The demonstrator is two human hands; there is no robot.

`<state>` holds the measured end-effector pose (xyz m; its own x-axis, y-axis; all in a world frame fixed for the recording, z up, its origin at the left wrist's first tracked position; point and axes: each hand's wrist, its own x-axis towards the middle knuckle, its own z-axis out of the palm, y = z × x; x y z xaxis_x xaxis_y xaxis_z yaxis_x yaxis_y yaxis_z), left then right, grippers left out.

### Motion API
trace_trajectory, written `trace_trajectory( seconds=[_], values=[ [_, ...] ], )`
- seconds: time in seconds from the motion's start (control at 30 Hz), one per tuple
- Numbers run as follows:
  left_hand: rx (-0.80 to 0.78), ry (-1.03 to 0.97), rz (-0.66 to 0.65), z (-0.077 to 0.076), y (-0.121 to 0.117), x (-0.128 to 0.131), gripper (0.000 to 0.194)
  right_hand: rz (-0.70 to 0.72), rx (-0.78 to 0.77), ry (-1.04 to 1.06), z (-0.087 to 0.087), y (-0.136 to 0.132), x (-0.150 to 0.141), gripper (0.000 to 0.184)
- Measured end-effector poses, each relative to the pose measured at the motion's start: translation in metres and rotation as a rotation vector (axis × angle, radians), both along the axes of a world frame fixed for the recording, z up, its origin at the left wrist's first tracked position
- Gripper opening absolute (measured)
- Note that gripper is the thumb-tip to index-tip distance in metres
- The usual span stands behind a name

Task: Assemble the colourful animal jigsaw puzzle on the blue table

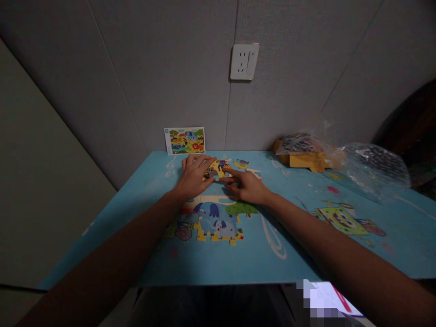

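Observation:
On the blue table, a cluster of yellow jigsaw puzzle pieces lies between my two hands, partly covered by them. My left hand rests palm down over its left side, fingers extended and thumb by a piece with grey and teal on it. From the other side, my right hand reaches in with its index finger stretched onto the pieces and the other fingers partly bent. Closer to me lies a joined puzzle section showing blue elephants and a green bush; my left forearm passes by its left edge.
A picture card of the animal scene leans against the wall. Crumpled clear plastic and an orange-yellow package sit at the back right. A wall socket is above. The blue table's front edge runs below my arms.

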<state>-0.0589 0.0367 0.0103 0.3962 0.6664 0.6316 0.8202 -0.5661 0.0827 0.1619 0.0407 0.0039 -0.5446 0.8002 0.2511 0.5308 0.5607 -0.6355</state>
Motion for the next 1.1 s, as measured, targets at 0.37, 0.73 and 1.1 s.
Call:
trace_trajectory(
  seconds=[0.37,0.73,1.1],
  values=[
    [-0.042,-0.029,-0.009,0.002,-0.002,0.001,0.066,0.001,-0.047,0.019,0.005,-0.004,-0.001,0.071],
    [-0.043,-0.126,0.097,0.004,-0.005,0.002,0.069,-0.082,-0.002,0.005,0.009,-0.005,-0.001,0.069],
    [-0.215,-0.278,0.48,-0.007,0.009,-0.006,0.049,-0.518,0.049,0.013,0.012,0.01,0.01,0.048]
  ],
)
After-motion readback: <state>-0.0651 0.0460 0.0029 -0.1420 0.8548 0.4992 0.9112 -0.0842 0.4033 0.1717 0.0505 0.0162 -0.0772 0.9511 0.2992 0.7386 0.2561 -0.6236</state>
